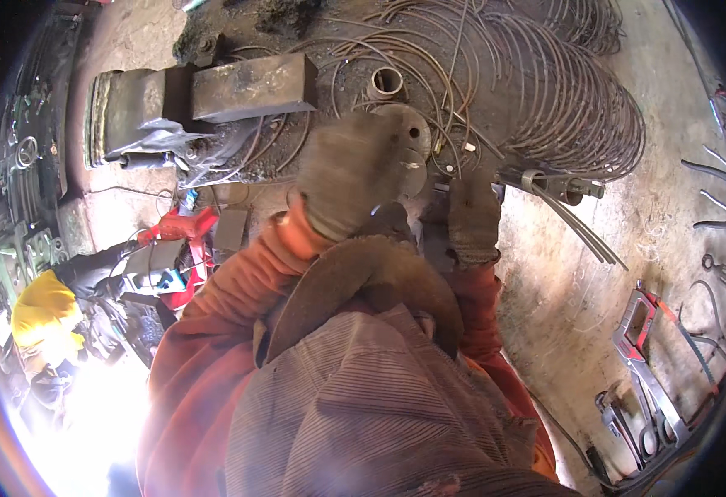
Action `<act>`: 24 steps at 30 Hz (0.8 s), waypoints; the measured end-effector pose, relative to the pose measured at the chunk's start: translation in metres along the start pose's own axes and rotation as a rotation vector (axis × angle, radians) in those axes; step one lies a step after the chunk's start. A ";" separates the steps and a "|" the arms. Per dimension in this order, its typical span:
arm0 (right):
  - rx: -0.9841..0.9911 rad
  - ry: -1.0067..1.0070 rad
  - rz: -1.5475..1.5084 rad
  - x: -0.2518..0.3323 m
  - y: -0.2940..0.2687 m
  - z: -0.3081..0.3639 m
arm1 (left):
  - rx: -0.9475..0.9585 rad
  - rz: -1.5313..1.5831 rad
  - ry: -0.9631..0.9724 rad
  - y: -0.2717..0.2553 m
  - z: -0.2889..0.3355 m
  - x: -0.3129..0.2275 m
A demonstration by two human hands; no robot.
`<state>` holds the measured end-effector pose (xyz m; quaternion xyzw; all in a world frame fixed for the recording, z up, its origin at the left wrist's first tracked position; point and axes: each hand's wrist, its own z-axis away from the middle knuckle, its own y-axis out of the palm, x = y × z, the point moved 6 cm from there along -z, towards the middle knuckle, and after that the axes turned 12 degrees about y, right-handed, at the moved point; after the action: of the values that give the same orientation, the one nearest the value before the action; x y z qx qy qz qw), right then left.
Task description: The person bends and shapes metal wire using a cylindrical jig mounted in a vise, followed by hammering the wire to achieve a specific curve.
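A thick grey-brown work glove covers my left hand [349, 176], which is blurred by motion, so its fingers cannot be read. It is over the near edge of the bench, against a round flat metal disc [413, 132] with a hole in it. Behind that disc a short open pipe [386, 81] stands upright. My right hand [473, 217], gloved too, is closed beside a dark metal block [435, 236]; whatever its fingers grip is hidden. Between my forearms lies a brown curved plate-like piece [313, 294], close to my striped brown garment.
Coiled steel rods [578, 108] cover the bench's right side. A heavy metal vise [251, 87] occupies its left. Thin rods [578, 224] jut past the near right edge. Red equipment [187, 228] stands at left; a hacksaw [638, 327] and other tools are at right.
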<state>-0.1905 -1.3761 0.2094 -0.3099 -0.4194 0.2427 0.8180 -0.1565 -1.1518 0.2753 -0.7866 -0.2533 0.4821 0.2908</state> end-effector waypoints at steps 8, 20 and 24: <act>-0.023 -0.394 0.340 -0.026 0.023 -0.012 | 0.325 -0.051 0.545 0.114 -0.034 -0.069; -0.106 -0.083 -0.627 -0.103 0.077 -0.020 | 0.477 0.131 0.598 0.117 -0.032 -0.059; -0.144 -0.051 -0.608 -0.102 0.080 -0.012 | 0.558 0.178 0.549 0.112 -0.034 -0.057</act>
<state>-0.2451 -1.3917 0.0924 -0.2213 -0.5294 -0.0357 0.8182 -0.1353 -1.2765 0.2439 -0.7959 0.0437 0.3276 0.5073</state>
